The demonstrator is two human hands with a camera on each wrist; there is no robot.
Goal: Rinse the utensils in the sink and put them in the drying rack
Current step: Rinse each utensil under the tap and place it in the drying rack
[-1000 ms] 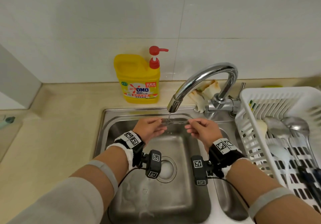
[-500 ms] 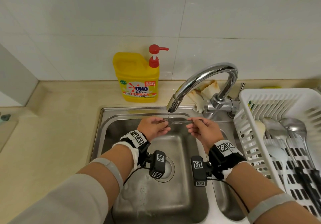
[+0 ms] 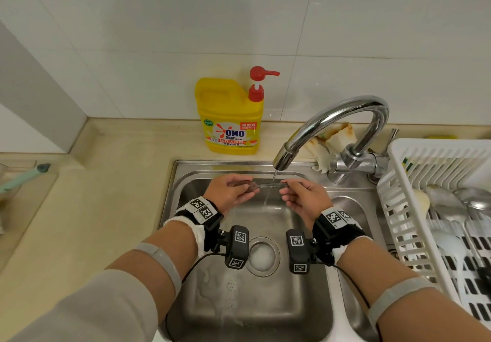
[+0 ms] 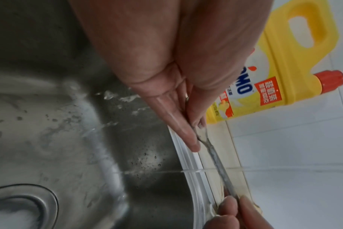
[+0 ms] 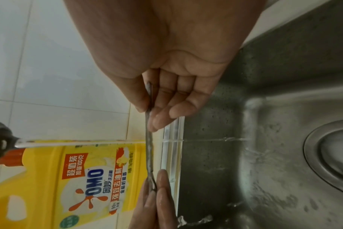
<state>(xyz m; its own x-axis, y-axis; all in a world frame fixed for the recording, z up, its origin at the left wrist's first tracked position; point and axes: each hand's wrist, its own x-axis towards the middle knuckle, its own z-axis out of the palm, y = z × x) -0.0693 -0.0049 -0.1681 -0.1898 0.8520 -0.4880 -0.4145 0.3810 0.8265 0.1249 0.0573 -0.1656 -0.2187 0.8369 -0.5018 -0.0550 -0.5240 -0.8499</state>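
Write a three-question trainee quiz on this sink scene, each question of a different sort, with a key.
1. True or false: the thin stream from the tap hits the spoon between the two hands.
2. Which hand covers the spoon's bowl end? A) left hand B) right hand C) neither
3. Fill in: the white drying rack, already holding utensils, stands on the person's ____ side of the sink.

Key: 1 true; 2 A; 3 right.
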